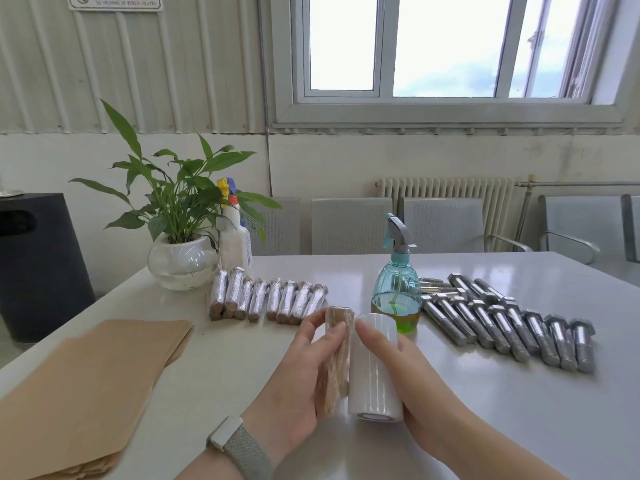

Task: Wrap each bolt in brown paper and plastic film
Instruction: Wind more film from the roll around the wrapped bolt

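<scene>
My left hand (298, 372) grips a bolt wrapped in brown paper (335, 362) above the white table (485, 410), with clear film partly over it. Right beside it my right hand (398, 368) holds the white roll of plastic film (372, 368), thumb on top. A row of several bare steel bolts (509, 320) lies at the right. Several wrapped bolts (268, 299) lie in a row at the back left. A stack of brown paper sheets (79, 389) covers the near left corner.
A teal spray bottle (396, 282) with green liquid stands just behind the roll. A potted plant in a glass bowl (183, 261) and a white spray bottle (235, 237) stand at the back left. Metal chairs (443, 225) line the far edge.
</scene>
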`<control>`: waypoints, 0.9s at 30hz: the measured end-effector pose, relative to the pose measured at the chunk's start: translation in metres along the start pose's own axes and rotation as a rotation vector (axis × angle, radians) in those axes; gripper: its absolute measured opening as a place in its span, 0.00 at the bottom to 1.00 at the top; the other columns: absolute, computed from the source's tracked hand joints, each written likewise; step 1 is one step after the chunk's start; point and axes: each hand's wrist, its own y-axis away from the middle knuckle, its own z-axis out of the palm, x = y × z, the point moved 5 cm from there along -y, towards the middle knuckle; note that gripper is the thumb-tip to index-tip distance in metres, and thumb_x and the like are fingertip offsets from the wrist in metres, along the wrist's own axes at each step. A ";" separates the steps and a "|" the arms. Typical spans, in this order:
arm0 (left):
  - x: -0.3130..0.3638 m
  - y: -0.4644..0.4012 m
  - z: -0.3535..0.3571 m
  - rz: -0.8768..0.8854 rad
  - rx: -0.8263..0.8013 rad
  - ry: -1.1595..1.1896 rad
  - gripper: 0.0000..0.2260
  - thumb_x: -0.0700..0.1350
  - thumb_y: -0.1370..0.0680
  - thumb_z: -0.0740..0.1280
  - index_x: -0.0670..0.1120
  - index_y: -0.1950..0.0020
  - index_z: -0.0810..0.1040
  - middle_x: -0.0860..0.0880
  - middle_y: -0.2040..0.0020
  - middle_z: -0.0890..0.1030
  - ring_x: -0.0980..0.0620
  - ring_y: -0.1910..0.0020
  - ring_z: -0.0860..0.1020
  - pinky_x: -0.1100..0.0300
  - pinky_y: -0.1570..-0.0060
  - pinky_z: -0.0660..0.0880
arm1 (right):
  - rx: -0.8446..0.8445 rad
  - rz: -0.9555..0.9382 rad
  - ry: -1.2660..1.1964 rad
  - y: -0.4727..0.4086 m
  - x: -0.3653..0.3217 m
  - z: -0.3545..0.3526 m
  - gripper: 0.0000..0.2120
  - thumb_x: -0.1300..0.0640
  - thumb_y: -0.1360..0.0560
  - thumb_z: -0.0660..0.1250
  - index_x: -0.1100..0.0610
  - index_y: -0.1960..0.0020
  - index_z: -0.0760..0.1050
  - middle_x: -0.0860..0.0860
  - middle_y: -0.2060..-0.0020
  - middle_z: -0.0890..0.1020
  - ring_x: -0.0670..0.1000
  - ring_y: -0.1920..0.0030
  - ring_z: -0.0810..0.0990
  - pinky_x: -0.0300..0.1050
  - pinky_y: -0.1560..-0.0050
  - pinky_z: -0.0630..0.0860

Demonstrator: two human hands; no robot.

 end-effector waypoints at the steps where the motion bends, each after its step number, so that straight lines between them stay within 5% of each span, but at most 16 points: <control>1: 0.003 -0.001 -0.002 0.023 0.007 -0.042 0.17 0.49 0.27 0.74 0.53 0.40 0.78 0.42 0.46 0.83 0.42 0.50 0.80 0.38 0.44 0.75 | -0.004 -0.011 0.001 0.001 0.000 0.001 0.20 0.39 0.27 0.71 0.50 0.43 0.80 0.56 0.49 0.85 0.56 0.51 0.85 0.47 0.58 0.80; 4: 0.008 -0.001 -0.006 0.120 0.063 -0.061 0.20 0.49 0.29 0.74 0.50 0.39 0.77 0.40 0.50 0.83 0.43 0.56 0.81 0.50 0.59 0.78 | -0.024 -0.034 -0.009 0.002 0.002 0.006 0.21 0.37 0.27 0.69 0.50 0.41 0.80 0.54 0.48 0.85 0.54 0.49 0.85 0.44 0.55 0.80; 9: 0.003 -0.001 -0.007 0.208 0.182 0.000 0.21 0.46 0.30 0.77 0.50 0.39 0.77 0.38 0.47 0.83 0.40 0.51 0.83 0.50 0.57 0.80 | 0.034 0.088 -0.150 0.000 0.010 0.006 0.22 0.39 0.26 0.65 0.50 0.38 0.76 0.51 0.47 0.85 0.52 0.46 0.84 0.55 0.40 0.77; 14: 0.009 0.000 -0.011 0.201 0.278 0.032 0.22 0.48 0.35 0.77 0.51 0.43 0.79 0.38 0.50 0.84 0.43 0.58 0.84 0.54 0.65 0.79 | 0.116 -0.032 -0.041 -0.002 0.006 0.002 0.30 0.37 0.35 0.71 0.52 0.40 0.72 0.47 0.56 0.85 0.47 0.52 0.85 0.51 0.48 0.81; 17: 0.008 0.001 -0.012 0.239 0.337 -0.007 0.17 0.53 0.34 0.77 0.53 0.47 0.80 0.34 0.49 0.82 0.41 0.57 0.83 0.47 0.60 0.81 | 0.138 -0.098 0.003 0.001 0.004 0.005 0.29 0.34 0.35 0.71 0.50 0.41 0.71 0.42 0.59 0.84 0.43 0.56 0.84 0.38 0.60 0.79; 20: 0.004 0.004 -0.009 0.277 0.385 -0.043 0.17 0.61 0.26 0.68 0.51 0.47 0.80 0.38 0.50 0.84 0.41 0.52 0.84 0.42 0.51 0.81 | 0.163 -0.176 0.053 0.002 0.004 0.007 0.28 0.33 0.34 0.71 0.48 0.41 0.72 0.41 0.56 0.84 0.42 0.54 0.84 0.37 0.59 0.79; 22: 0.000 0.004 -0.010 0.238 0.402 0.005 0.15 0.58 0.19 0.60 0.49 0.48 0.81 0.39 0.49 0.84 0.40 0.50 0.83 0.39 0.47 0.79 | 0.167 -0.216 0.075 0.003 0.005 0.008 0.26 0.34 0.33 0.69 0.48 0.42 0.74 0.42 0.54 0.84 0.42 0.52 0.84 0.37 0.59 0.79; 24: -0.005 0.002 -0.011 0.150 0.385 0.093 0.12 0.53 0.18 0.62 0.48 0.47 0.81 0.38 0.48 0.83 0.39 0.49 0.83 0.38 0.44 0.78 | 0.178 -0.231 0.117 0.003 0.007 0.008 0.26 0.32 0.33 0.68 0.48 0.43 0.75 0.43 0.53 0.84 0.42 0.51 0.83 0.40 0.55 0.79; 27: -0.013 0.000 -0.008 -0.014 0.300 0.186 0.20 0.57 0.21 0.65 0.43 0.40 0.81 0.37 0.43 0.82 0.38 0.44 0.82 0.39 0.41 0.76 | 0.208 -0.233 0.164 0.002 0.010 0.005 0.27 0.29 0.33 0.65 0.46 0.43 0.75 0.41 0.53 0.84 0.41 0.51 0.83 0.43 0.50 0.77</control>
